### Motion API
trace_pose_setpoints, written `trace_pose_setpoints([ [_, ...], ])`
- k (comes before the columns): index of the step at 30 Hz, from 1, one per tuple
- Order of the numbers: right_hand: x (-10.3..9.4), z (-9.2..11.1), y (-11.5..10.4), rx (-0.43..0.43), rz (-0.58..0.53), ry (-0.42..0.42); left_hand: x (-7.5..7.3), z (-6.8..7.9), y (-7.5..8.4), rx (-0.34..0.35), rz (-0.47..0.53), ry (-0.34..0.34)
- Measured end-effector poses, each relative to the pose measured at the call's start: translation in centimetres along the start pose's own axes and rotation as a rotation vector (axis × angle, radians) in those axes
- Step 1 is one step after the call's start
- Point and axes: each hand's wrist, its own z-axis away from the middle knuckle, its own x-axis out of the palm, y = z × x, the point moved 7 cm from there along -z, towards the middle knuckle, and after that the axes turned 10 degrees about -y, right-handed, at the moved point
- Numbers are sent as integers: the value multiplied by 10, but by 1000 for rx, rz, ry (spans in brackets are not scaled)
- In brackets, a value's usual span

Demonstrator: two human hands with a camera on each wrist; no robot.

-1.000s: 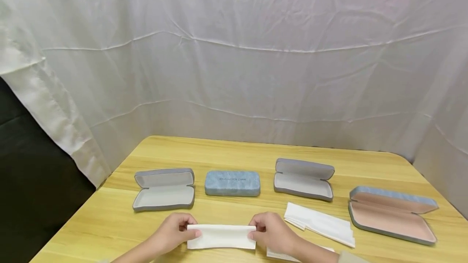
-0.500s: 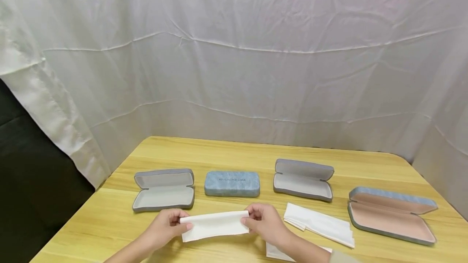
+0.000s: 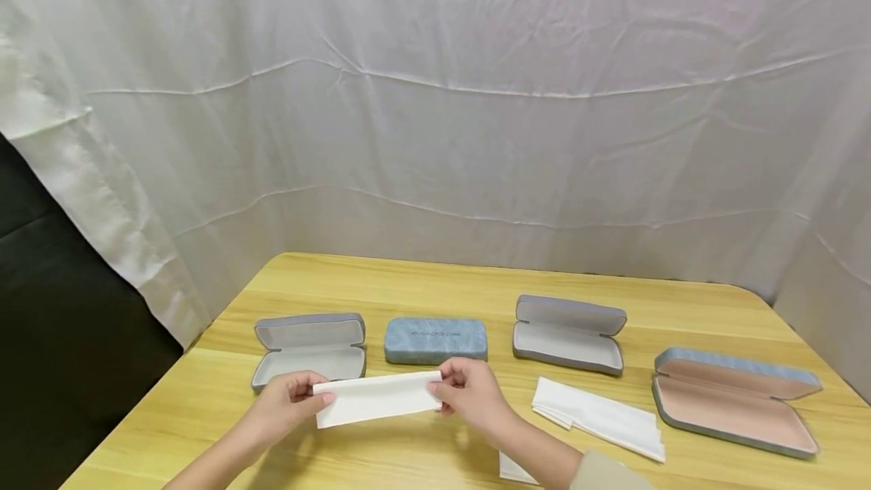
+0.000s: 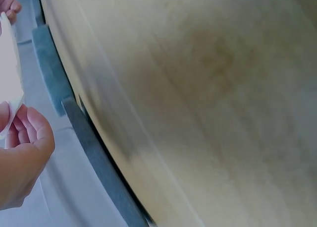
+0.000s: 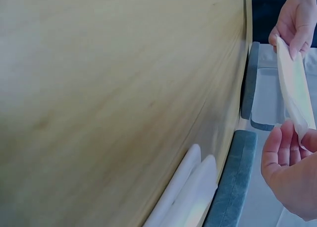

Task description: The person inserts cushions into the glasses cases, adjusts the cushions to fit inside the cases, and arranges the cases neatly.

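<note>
A folded white cloth [image 3: 377,401] is stretched in a long strip between the two hands, above the table. My left hand [image 3: 282,408] pinches its left end between thumb and fingers, just in front of a grey glasses case [image 3: 309,361] with a raised lid. The opposite end is pinched by my right hand [image 3: 472,399], in front of a closed blue glasses case [image 3: 435,342]. In the right wrist view, the cloth [image 5: 293,83] hangs between both hands, clear of the table.
Farther right stand another grey glasses case [image 3: 566,345] and a blue one with pink lining [image 3: 738,408], both with lids up. Folded white cloths [image 3: 599,418] lie before them. One more white cloth [image 3: 515,469] is partly behind the right forearm. A pale curtain [image 3: 435,134] surrounds the table [image 3: 408,286].
Both hands have carried the white cloth up and to the left, away from the table's front. The cloth now slants slightly and overlaps the view of the left grey case. The cases have stayed put.
</note>
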Motion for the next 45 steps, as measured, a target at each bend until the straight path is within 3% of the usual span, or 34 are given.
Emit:
trace_pose_setpoints([
  [7,8,-11,-3,-32,4,18,-13,0,-6,3,-20,-16],
  [20,31,-34,-3,-55,-6,72,-49,1,-21,-70,-84,17],
  [36,54,-71,3,-17,-69,159,-86,-4,-34,-182,-82,135],
  [45,64,-86,17,98,-142,201,-100,-8,-47,-226,-90,190],
])
